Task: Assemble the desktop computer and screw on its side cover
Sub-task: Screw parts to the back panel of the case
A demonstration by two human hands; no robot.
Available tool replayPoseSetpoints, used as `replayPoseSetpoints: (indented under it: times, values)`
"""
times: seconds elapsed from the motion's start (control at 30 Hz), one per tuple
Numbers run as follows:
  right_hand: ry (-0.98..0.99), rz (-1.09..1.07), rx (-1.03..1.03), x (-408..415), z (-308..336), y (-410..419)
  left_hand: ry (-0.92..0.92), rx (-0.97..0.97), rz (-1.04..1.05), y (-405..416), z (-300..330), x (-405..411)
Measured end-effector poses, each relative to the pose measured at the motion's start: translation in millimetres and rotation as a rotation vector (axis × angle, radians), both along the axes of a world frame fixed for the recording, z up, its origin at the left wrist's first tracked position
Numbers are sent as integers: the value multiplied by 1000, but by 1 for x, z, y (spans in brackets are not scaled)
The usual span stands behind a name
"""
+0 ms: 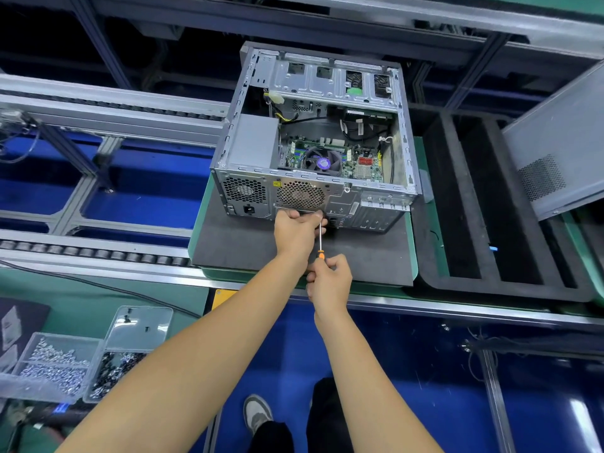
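At frame centre the open computer case [313,138] is lying on its side on the desk [366,256], while the left hand [295,232] is pinching something against its rear panel, seemingly steadying a screw for the screwdriver [321,241] the right hand [328,279] is gripping.

A clear plastic compartment box [62,364] sits at the lower left, its sections filled with small silver and black fasteners, its lid [140,326] folded open. Behind it, a roller conveyor track [91,253] runs across. To the right lies a black foam tray [490,282] with long slots. A grey shoe [257,413] stands on the blue floor [408,371] below.
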State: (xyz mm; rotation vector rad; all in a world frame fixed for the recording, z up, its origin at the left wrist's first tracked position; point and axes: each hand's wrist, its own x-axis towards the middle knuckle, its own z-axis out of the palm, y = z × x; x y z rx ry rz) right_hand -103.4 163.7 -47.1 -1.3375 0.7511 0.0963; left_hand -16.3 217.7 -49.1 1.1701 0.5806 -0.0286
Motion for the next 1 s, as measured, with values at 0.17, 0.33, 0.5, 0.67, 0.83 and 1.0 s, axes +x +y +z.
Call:
replayPoseSetpoints:
  times: [0.17,0.33,0.5,0.67,0.83,1.0]
  values:
    - [46,-6,40,2,1,3,-8,52,-25,1,0,1]
    - [55,7,59,3,2,6,-13,-19,-35,3,4,-1]
    - [100,-11,143,3,0,4,20,-109,-131,11,5,-9]
    - [95,-15,107,4,-6,5,21,-77,-132,10,4,-11]
    - [126,-2,92,5,-4,2,15,-3,-106,9,5,-12]
    - [120,24,155,5,-6,1,16,1,-265,15,9,-14]
